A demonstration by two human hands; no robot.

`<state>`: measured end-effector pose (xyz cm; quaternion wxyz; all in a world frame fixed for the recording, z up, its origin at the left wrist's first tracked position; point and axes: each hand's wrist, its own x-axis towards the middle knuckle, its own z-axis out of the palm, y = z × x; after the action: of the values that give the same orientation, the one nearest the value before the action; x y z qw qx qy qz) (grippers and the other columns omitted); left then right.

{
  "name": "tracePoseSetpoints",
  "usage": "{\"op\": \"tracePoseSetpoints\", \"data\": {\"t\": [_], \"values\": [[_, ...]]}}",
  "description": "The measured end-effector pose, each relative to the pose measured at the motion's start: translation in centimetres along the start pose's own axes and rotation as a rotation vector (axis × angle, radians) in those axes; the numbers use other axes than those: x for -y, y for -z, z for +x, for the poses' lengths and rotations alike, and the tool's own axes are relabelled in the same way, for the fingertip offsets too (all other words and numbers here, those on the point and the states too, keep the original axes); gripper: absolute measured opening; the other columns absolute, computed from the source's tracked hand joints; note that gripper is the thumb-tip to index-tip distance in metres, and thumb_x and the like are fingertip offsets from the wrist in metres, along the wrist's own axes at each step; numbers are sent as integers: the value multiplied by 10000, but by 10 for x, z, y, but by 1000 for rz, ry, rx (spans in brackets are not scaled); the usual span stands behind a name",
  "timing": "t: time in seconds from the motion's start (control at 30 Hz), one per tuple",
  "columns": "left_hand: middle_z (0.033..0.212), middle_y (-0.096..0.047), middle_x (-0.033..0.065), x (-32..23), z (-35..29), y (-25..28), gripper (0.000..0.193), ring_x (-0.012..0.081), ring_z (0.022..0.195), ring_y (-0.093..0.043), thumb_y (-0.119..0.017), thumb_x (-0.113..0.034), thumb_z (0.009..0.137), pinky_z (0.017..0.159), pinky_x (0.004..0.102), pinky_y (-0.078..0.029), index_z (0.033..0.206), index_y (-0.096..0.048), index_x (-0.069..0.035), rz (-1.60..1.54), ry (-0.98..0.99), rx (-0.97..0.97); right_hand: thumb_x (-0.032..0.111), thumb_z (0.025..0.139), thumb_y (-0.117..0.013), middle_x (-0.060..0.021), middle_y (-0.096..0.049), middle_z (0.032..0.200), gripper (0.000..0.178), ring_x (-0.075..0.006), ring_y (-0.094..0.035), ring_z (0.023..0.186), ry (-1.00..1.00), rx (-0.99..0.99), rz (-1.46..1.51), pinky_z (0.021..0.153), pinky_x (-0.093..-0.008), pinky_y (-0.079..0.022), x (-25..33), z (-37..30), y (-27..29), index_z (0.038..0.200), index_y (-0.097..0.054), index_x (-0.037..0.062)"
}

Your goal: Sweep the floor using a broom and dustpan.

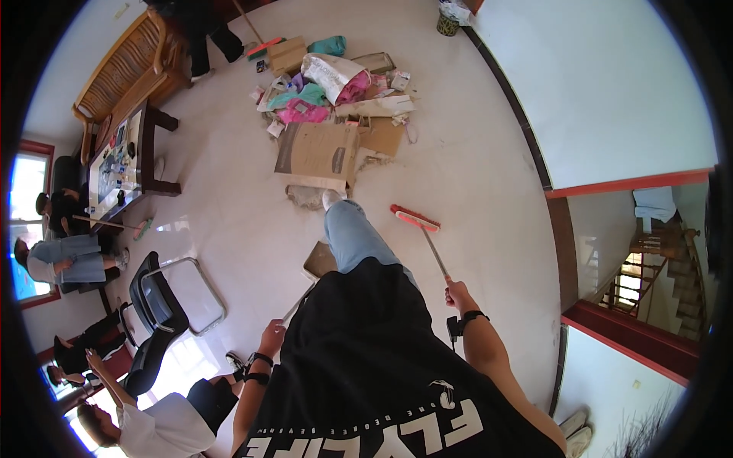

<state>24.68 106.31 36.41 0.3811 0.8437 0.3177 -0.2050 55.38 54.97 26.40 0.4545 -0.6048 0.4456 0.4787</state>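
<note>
My right hand point(458, 295) is closed round the grey handle of a broom point(415, 217), whose red head rests on the floor ahead of it. My left hand point(272, 336) is closed on the thin handle of a long-handled dustpan point(319, 259). The dustpan's pan lies on the floor beside my leg, partly covered by my clothes. One foot point(331, 198) is against a flattened-looking cardboard box point(317, 156). Grey dust point(304, 197) lies along the box's near edge. Behind the box is a heap of rubbish with a silver bag point(330, 75) and a pink bag point(304, 111).
A black chair point(156, 298) with a metal frame stands to the left. Beyond it are a cluttered low table point(145, 164) and a wooden bench point(126, 61). Several other people are at the left and far side, one near another broom point(263, 49). Stairs point(679, 286) show through a doorway at right.
</note>
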Motion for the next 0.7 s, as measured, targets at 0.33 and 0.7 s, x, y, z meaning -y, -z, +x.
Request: {"op": "tracePoseSetpoints", "data": {"t": [0.33, 0.7], "values": [[877, -645, 138, -10, 17, -6, 238, 273, 807, -636, -534, -141, 832, 705, 361, -506, 1060, -545, -72, -14, 44, 33, 456, 889, -518, -1, -386, 475, 459, -131, -385, 358, 36, -50, -35, 336, -275, -302, -1, -1, -2, 647, -456, 71], [850, -633, 86, -81, 45, 33, 275, 189, 719, -645, -512, -133, 834, 563, 301, -525, 1097, -521, -53, -10, 123, 175, 458, 901, -454, -193, -605, 649, 514, -348, -607, 626, 597, -448, -860, 570, -449, -475, -40, 0, 14, 759, -578, -20]]}}
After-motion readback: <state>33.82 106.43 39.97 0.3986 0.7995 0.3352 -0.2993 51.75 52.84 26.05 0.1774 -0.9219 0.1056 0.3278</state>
